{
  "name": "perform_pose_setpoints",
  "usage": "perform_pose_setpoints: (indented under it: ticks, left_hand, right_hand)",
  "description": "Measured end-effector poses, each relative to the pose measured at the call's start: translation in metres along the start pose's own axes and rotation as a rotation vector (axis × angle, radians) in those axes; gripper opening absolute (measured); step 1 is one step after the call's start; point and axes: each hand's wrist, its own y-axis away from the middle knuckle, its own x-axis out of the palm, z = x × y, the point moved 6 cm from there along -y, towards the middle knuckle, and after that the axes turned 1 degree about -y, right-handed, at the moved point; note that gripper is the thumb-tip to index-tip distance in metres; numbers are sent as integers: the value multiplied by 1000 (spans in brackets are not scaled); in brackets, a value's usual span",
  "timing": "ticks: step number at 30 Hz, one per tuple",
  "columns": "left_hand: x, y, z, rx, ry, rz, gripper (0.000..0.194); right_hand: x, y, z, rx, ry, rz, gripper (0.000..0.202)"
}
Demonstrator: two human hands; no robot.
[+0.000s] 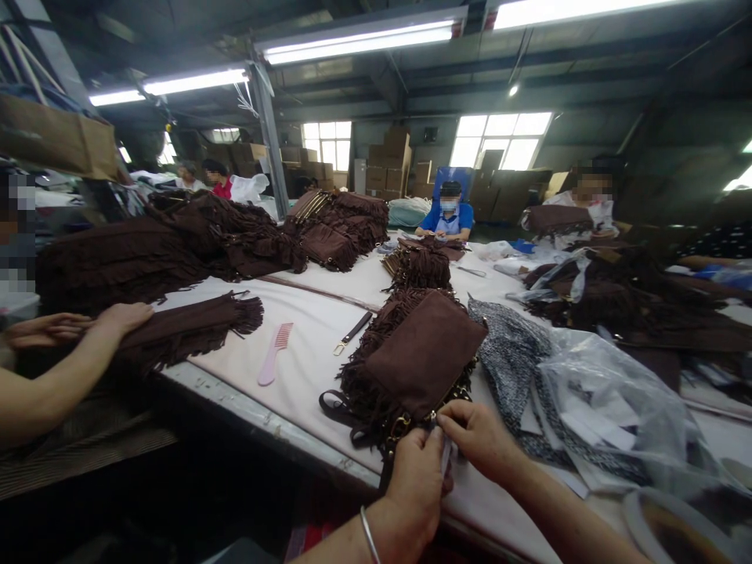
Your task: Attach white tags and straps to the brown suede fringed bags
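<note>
My left hand [414, 474], with a bangle on its wrist, is closed in a pinch at the near edge of a dark brown fringed bag [426, 352]. My right hand [479, 435] pinches from the other side. Between the fingertips shows a small metal clasp [433, 417]; how it attaches is hidden, and a pale item under my fingers is unclear. The bag lies flat on other fringed bags, with gold rings at its lower corner. A dark looped strap [338, 407] sticks out left. Further left lie a wrist strap with a gold clip [352, 333] and a pink comb [276, 352].
A co-worker's hands [121, 317] hold a fringed piece [188, 329] on the left. Piles of brown bags [117, 251] stand behind. Grey knit fabric [511, 356] and a clear plastic bag [611, 399] lie right, beside a round container [675, 529]. Other people sit across the table [235, 368].
</note>
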Motion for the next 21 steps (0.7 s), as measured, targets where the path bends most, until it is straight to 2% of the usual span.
perform_pose_setpoints:
  ticks: [6,8,9,11,13,15,17,21]
  left_hand:
    - [2,5,-4,26,-50,14,46]
    - [1,6,-5,9,-39,25,48]
    - [1,6,-5,-4,-21,34,49]
    - [-1,7,-6,-36,36,64,53]
    - [-1,9,-6,-67,91,98,57]
    - [0,10,-7,-80,110,125,59]
    - [2,12,-8,-75,99,141,59]
    - [2,14,-8,-49,2,130,57]
  right_hand:
    - [1,8,-9,44,-12,-20,26]
    - [-4,11,-15,28,-26,-63,27]
    - [-8,13,-15,-18,-26,-96,26]
    - [-17,19,-9,-204,5,-119,24]
    - [-21,26,4,-442,88,-45,28]
    - [-21,31,15,-607,191,59,37]
    - [-21,31,22,-680,281,88,37]
    - [-18,21,33,-736,444,36,25]
